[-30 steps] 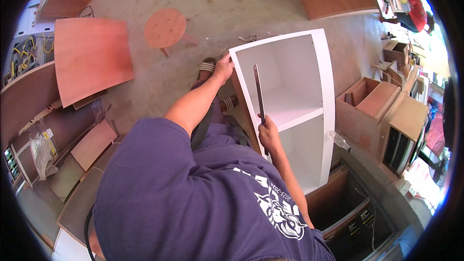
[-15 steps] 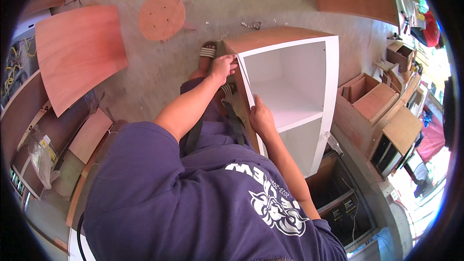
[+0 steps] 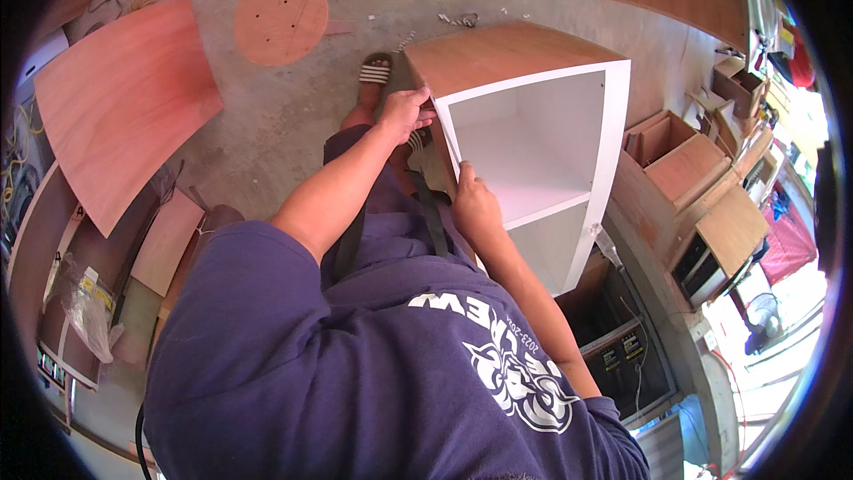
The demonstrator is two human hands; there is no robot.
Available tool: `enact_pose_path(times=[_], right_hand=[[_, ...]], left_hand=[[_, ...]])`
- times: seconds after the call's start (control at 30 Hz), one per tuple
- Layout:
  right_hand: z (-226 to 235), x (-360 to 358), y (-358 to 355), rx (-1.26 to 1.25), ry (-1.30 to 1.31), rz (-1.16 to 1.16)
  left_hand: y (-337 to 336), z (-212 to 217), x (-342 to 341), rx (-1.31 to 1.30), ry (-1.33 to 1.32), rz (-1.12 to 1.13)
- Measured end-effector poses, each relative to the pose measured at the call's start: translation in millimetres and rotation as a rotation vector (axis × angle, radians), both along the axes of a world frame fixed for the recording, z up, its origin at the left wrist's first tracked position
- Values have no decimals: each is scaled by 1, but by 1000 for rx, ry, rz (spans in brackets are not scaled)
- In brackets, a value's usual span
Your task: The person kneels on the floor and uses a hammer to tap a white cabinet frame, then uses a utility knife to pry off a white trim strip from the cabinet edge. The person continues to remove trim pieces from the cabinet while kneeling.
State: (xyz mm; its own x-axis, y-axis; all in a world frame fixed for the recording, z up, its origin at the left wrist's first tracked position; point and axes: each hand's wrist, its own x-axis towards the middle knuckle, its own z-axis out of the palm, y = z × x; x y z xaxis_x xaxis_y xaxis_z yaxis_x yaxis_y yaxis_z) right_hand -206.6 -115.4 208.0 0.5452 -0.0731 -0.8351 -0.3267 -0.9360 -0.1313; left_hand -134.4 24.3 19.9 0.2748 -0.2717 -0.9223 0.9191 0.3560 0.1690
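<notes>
An open-fronted wooden cabinet (image 3: 511,55) stands before me, brown outside, with a pale interior and white front edges. A narrow white edging strip (image 3: 450,135) runs along its left front edge, with a thin dark line beside it. Near the upper left corner, my left hand (image 3: 409,116) pinches the strip's end. Lower down the same edge, my right hand (image 3: 477,206) is closed, thumb and finger against the strip. My right forearm hides part of the lower compartment.
A round wooden stool (image 3: 281,20) stands at the far left, beside a large reddish panel (image 3: 129,111). Wooden boxes (image 3: 680,164) line the right side. A dark open case (image 3: 622,356) lies near my right elbow. White scraps (image 3: 458,20) litter the concrete floor.
The view has shifted slightly. My right hand sits a little higher along the cabinet's left edge; my left hand stays at the upper corner.
</notes>
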Motion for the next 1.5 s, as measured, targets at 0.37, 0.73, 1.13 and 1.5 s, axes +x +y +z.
enact_pose_path(times=[0.37,0.73,1.13,1.5], right_hand=[[11,7,14,-16,15,63],[8,5,14,-24,35,73],[8,6,17,7,49,3],[7,6,16,26,49,-22]], left_hand=[[6,-1,9,-80,71,-16],[6,3,14,-43,81,-45],[10,-1,14,-102,76,-6],[9,-1,14,-82,89,6]])
